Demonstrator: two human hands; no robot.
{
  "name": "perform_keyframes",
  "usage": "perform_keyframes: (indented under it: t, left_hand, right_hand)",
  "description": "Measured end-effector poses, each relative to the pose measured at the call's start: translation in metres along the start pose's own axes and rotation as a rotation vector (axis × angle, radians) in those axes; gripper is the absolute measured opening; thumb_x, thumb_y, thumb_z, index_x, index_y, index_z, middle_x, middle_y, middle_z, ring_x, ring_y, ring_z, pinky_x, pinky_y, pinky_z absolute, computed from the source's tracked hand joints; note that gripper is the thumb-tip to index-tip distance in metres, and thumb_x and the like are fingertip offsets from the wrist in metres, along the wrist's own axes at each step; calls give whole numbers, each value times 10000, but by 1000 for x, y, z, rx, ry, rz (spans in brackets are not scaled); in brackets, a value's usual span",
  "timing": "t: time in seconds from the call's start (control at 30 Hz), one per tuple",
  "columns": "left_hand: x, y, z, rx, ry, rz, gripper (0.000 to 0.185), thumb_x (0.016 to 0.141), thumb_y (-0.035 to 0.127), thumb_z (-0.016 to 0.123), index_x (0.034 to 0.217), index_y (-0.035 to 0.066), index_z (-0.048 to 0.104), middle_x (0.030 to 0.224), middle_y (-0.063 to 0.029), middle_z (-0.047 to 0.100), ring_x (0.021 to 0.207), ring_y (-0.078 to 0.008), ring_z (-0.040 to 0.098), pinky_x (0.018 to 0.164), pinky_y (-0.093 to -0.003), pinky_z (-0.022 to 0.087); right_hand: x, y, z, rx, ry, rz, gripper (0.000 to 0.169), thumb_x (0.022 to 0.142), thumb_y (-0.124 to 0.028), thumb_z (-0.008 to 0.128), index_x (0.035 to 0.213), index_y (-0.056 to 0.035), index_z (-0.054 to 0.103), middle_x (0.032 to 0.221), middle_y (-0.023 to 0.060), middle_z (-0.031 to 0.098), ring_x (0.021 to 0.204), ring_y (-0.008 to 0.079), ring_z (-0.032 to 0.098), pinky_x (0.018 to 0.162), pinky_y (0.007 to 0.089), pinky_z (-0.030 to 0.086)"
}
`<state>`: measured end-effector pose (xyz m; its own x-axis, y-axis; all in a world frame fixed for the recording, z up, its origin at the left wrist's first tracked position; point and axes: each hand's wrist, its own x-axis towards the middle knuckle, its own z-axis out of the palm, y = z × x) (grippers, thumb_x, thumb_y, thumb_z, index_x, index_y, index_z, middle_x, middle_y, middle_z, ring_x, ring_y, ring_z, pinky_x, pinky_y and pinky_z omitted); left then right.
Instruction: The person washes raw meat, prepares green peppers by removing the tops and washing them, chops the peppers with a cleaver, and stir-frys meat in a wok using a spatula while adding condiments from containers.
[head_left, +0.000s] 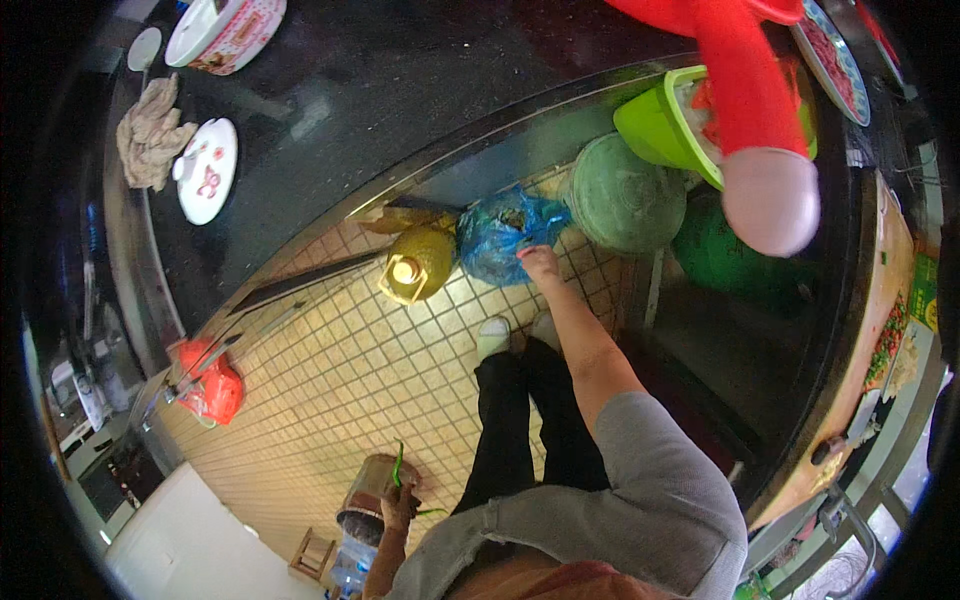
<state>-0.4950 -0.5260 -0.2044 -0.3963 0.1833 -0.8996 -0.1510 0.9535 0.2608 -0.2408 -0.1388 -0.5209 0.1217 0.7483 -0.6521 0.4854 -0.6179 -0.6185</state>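
My left hand is shut on long green chili peppers, at the lower middle, above a brown bucket or bin on the floor. My right hand reaches down and out, over the near edge of a blue plastic bag on the floor. Its fingers look bent, with a small reddish spot at their tips; whether they hold anything cannot be told. Something dark shows in the bag's opening. Left of the bag stands a large bottle of yellow oil; on its right is a round greenish lidded container.
A dark counter curves overhead with a white plate, a cloth and a bowl. A lime-green bin and a blurred red object are upper right. A cutting board holds chopped food. A red bag lies left.
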Motion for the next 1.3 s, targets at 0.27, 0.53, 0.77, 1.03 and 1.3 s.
perform_keyframes:
  t: [0.27, 0.53, 0.77, 1.03, 1.3]
  left_hand:
    - [38, -24, 28, -42, 39, -54, 383, 838, 359, 551, 882, -21, 560, 546, -82, 538, 405, -117, 460, 381, -266, 352]
    - [69, -52, 39, -119, 118, -92, 269, 841, 227, 534, 887, -37, 556, 534, -106, 542, 391, -144, 481, 359, -272, 371]
    - [81, -71, 36, -146, 172, 70, 235, 827, 212, 544, 849, -22, 552, 516, -77, 533, 397, -134, 491, 359, -259, 372]
    - [28, 38, 37, -123, 24, 388, 191, 850, 186, 540, 790, 7, 513, 482, -3, 427, 368, -77, 385, 345, -224, 296]
    - [-125, 233, 145, -87, -624, 642, 213, 888, 128, 451, 1057, 7, 497, 666, -29, 507, 499, -65, 434, 431, -185, 350]
  right_hand:
    - [8, -49, -12, -888, -197, -256, 137, 788, -32, 502, 793, 42, 617, 876, 195, 580, 806, 321, 583, 641, 414, 495]
    - [40, -33, -2, -1271, -462, -473, 129, 782, -10, 502, 800, 11, 629, 914, 163, 605, 815, 274, 599, 658, 355, 521]
    - [58, -2, 10, -1143, -352, -524, 179, 793, -58, 472, 840, -35, 643, 906, 152, 618, 784, 285, 613, 626, 359, 520]
    - [-82, -48, -39, -550, -47, -838, 235, 726, -65, 491, 934, -80, 597, 810, 157, 598, 704, 321, 584, 641, 439, 473]
    - [-363, -106, -183, 620, -1068, 138, 409, 882, -333, 476, 1172, -45, 463, 1037, 76, 563, 913, 141, 553, 777, 285, 461]
